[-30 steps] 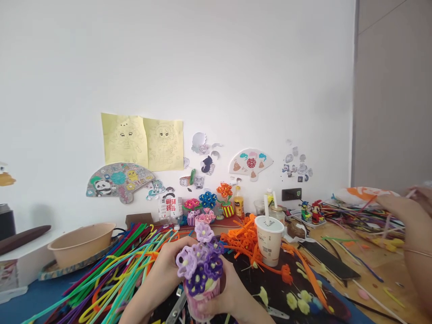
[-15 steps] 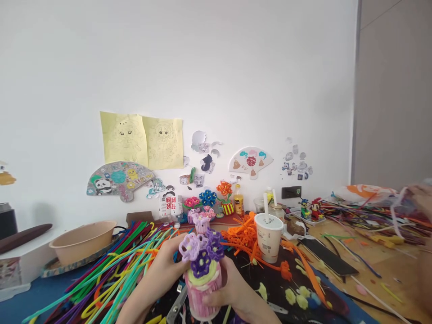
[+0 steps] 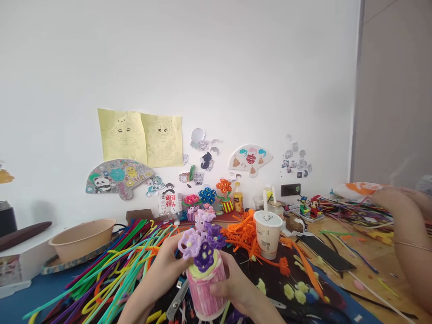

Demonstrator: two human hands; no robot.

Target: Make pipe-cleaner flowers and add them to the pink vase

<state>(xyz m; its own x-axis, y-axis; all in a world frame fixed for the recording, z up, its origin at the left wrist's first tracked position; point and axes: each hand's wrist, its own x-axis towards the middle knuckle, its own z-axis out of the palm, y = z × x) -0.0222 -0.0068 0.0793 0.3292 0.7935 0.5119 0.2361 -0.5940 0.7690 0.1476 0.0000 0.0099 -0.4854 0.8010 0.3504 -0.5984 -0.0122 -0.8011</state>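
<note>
A small pink pot of pipe-cleaner flowers (image 3: 206,292) with a pale yellow-green top is held upright, tilted slightly, near the bottom centre of the view. Lilac and dark purple blooms (image 3: 204,254) rise from it. My right hand (image 3: 234,283) is wrapped round the pot's right side, thumb across the front. My left hand (image 3: 165,258) closes on its upper left side; its fingertips are hidden behind the blooms. Scissors (image 3: 177,301) lie on the dark mat just left of the pot.
Bundles of coloured pipe cleaners (image 3: 124,270) spread at left beside a tan bowl (image 3: 83,240). Orange pipe-cleaner pieces (image 3: 239,234) surround a lidded paper cup (image 3: 268,236). A black phone (image 3: 327,253) lies at right. Another person's arm (image 3: 408,234) reaches over a plastic bag (image 3: 362,188).
The flower pot has tipped a little and shifted slightly right, showing more of its pink side. At right, the other person's arm has reached further in, onto the bag.
</note>
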